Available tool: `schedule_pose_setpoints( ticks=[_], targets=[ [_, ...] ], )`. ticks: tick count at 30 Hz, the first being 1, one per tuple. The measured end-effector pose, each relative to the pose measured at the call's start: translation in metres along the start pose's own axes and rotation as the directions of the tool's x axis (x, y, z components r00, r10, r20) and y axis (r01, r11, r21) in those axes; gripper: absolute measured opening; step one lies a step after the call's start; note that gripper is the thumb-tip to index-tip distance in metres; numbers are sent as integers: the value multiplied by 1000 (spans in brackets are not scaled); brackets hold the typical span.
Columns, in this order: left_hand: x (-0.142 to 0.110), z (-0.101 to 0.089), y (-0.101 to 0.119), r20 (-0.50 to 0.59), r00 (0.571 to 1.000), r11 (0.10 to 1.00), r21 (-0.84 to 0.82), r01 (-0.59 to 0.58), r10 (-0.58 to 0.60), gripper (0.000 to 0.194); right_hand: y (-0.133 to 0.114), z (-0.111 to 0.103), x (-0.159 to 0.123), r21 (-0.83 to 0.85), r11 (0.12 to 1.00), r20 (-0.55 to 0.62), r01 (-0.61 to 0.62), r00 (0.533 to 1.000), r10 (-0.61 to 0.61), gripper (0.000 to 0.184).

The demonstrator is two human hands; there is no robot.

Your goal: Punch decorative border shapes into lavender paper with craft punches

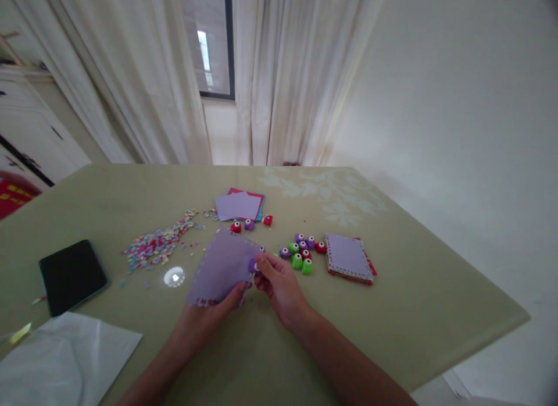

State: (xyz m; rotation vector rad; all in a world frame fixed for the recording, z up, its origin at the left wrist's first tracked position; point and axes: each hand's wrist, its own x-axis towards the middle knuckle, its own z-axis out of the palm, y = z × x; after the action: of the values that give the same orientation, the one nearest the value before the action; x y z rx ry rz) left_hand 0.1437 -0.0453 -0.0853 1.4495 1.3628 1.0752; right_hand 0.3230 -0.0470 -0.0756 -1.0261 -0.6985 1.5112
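Purple card (223, 265) has a plain middle and small-holed edges.

Ahead of you, pale curtains (283, 63) hang on both sides of a dark-framed window (213, 39) with a bright patch in its glass. A plain white wall (457, 132) fills your right. Your greenish table (135, 191) bears a pale floral pattern (337, 191); far left, blurred, is probably a white cabinet (39, 115).
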Motion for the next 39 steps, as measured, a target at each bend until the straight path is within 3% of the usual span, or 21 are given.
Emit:
schedule_pose_setpoints(
  ticks=[5, 16, 23, 28, 31, 34, 36, 39],
  targets=[
    [1, 1, 4, 88, 992, 995, 37, 90, -93, 39, -4, 2, -2, -15, 999, 38, -50, 998, 51, 55],
    [4, -1, -7, 206, 977, 994, 105, 38, -59, 40, -1, 0, 0, -24, 994, 46, -109, 993, 110, 61],
    [0, 5, -5, 161, 984, 996, 56, 73, -82, 45, 2, 1, -2, -18, 995, 44, -96, 994, 96, 56],
    [2, -1, 1, 138, 988, 997, 44, 70, -75, 41, 1, 2, -3, -142, 990, 86, 20, 996, -7, 52],
    [3, -6, 9, 47, 993, 994, 36, 104, -106, 40, -11, -5, 0, -213, 969, -3, 124, 992, -127, 51],
    [2, -8, 19, 15, 992, 992, 15, 125, -125, 38, -25, -18, 4, -451, 843, -2, 293, 944, -329, 38],
    [1, -8, 25, 38, 987, 988, -17, 156, -155, 39, -31, -26, 6, -664, 638, 89, 391, 887, -453, 27],
    [0, -8, 29, 88, 974, 973, -78, 217, -210, 43, -29, -38, 12, -828, 347, 174, 441, 791, -587, 32]
  ],
)
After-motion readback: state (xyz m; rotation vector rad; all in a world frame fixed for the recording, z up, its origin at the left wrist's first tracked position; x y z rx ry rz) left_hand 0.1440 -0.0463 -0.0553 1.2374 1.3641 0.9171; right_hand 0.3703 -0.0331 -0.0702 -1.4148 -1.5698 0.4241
